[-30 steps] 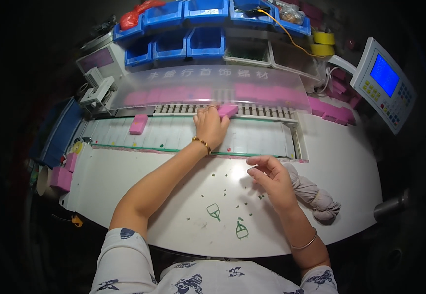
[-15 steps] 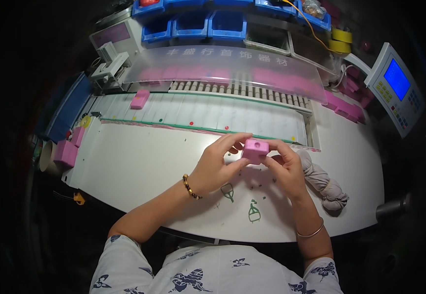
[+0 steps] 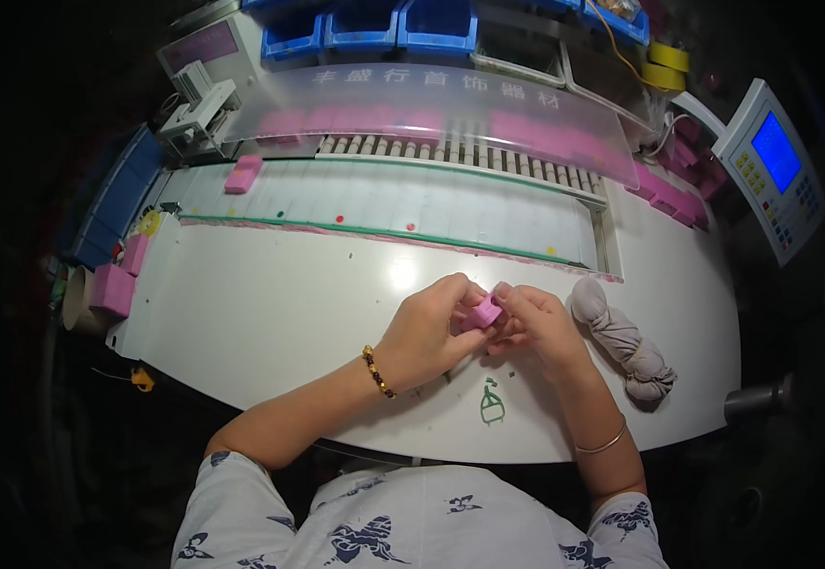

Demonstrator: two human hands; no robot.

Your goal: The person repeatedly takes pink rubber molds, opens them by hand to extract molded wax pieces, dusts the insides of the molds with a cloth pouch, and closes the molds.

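Note:
A small pink rubber mould [image 3: 484,313] is held between both hands above the white worktop, its upper end showing a notch or hole. My left hand [image 3: 424,325] pinches it from the left with thumb and fingers. From the right, my right hand [image 3: 542,327] grips it, thumb and forefinger at its top edge. Fingers cover much of the mould, so I cannot tell whether it is bent or parted. Nearer me on the worktop lies a green loop-shaped wax piece [image 3: 493,408], with small green crumbs around it.
A twisted grey cloth [image 3: 626,343] lies right of my right hand. Behind is a conveyor belt [image 3: 384,204] carrying another pink mould [image 3: 243,174], beneath a clear cover [image 3: 431,106]. A control panel [image 3: 768,171] stands at right; blue bins [image 3: 436,27] line the back.
The mould has come down and nearer me, and is turned, with less of it showing. My fingers have closed further around it. My left hand now hides the second green piece.

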